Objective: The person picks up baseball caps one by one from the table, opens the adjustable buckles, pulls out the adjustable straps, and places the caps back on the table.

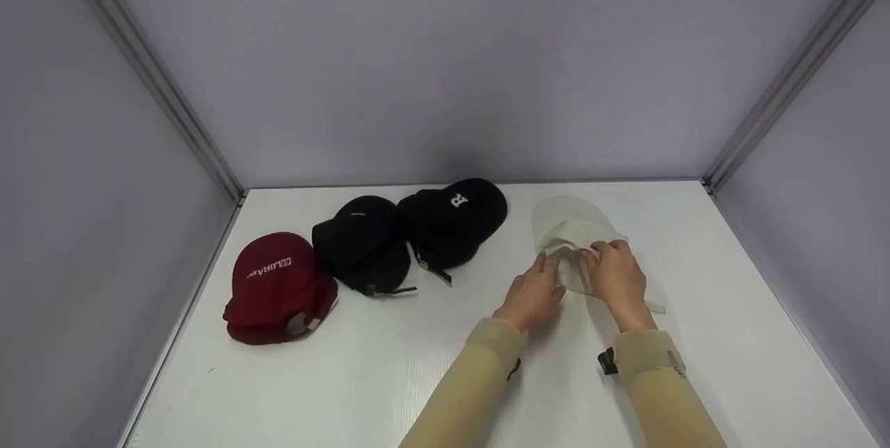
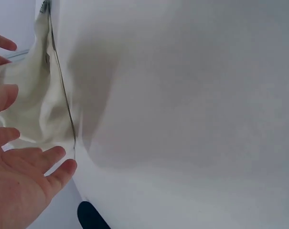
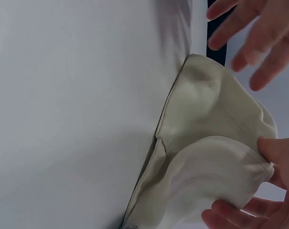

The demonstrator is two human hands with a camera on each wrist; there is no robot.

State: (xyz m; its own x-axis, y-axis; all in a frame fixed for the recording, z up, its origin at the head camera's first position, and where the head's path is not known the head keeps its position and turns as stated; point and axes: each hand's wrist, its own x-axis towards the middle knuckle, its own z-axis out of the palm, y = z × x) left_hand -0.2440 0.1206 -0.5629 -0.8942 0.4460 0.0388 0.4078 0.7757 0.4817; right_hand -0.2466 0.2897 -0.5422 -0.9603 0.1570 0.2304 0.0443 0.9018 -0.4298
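A cream baseball cap (image 1: pixel 567 215) lies on the right half of the white table, its brim toward the back wall and its crown creased. My right hand (image 1: pixel 619 277) pinches the crown's fabric between thumb and fingers, as the right wrist view shows with the raised fold of the cap (image 3: pixel 201 176). At the cap's left side is my left hand (image 1: pixel 534 295). Its fingers are spread and loosely bent beside the fabric in the left wrist view, the hand (image 2: pixel 20 176) gripping nothing. Whether its fingertips touch the cap I cannot tell.
Left of the hands lie a black cap with a white letter R (image 1: pixel 452 222), a dark cap (image 1: pixel 361 243) with a small mark, and a red cap (image 1: pixel 274 288) with white lettering. Grey panels (image 1: pixel 473 65) enclose the white table (image 1: pixel 334 378) at back and sides.
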